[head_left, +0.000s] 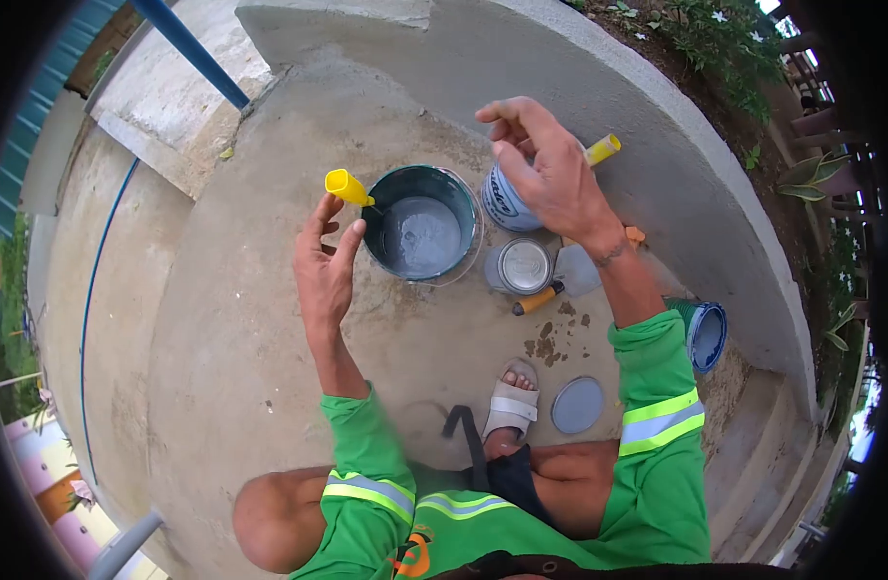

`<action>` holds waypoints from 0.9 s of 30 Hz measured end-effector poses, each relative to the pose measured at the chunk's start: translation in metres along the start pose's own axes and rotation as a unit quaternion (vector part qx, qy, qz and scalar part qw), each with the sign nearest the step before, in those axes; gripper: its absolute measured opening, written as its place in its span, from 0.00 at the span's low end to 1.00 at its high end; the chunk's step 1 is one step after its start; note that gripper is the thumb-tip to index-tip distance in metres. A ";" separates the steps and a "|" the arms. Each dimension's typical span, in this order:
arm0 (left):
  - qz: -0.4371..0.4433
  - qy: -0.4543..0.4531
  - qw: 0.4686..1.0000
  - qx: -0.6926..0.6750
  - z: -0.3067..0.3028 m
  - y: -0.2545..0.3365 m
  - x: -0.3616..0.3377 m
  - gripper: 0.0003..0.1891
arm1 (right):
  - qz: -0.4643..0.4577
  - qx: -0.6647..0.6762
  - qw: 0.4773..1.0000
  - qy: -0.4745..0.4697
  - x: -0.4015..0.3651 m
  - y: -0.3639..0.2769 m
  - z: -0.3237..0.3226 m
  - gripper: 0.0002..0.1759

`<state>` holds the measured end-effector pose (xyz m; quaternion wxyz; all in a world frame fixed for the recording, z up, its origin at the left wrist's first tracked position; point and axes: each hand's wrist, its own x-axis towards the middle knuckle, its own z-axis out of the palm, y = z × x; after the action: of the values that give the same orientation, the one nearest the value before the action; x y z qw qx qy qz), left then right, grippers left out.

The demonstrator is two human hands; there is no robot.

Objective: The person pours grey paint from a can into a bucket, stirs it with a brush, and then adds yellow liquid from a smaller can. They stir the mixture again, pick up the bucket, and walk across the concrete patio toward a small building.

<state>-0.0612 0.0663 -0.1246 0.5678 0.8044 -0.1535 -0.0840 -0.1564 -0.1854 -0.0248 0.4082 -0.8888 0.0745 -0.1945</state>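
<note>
A dark bucket (422, 230) with grey paint in it stands on the concrete floor. A yellow handle (347, 186) sticks up over its left rim. My left hand (326, 256) is just below that handle, with thumb and fingers apart and nothing between them. Over a white paint can (507, 201) hangs my right hand (545, 164), its fingers bent and apart, holding nothing. Another yellow handle (603, 149) shows beyond my right hand. Nearer to me is a closed tin (524, 266) with a silver lid.
A scraper with an orange and black handle (538, 299) lies by the tin. An open green can (707, 336) lies tipped at the right. A round grey lid (577, 405) rests near my foot. A low concrete wall (647, 126) curves behind, and steps (768, 454) descend at the right.
</note>
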 end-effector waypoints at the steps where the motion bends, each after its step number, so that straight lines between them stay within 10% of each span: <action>1: 0.022 0.020 0.999 -0.015 0.010 -0.010 0.005 0.26 | -0.032 -0.017 0.998 -0.049 0.004 -0.012 0.020 0.17; 17: -0.029 -0.038 0.985 -0.168 0.018 -0.056 -0.004 0.27 | -0.058 -0.087 0.988 -0.114 0.033 -0.013 0.157 0.21; 27: -0.128 0.045 0.969 -0.206 0.030 -0.082 -0.016 0.15 | -0.097 -0.072 0.986 -0.119 0.001 -0.065 0.051 0.14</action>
<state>-0.0734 0.0700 -0.2125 0.7122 0.6859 -0.0030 -0.1496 -0.1366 -0.1074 -0.0055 0.3284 -0.9356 -0.0472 -0.1204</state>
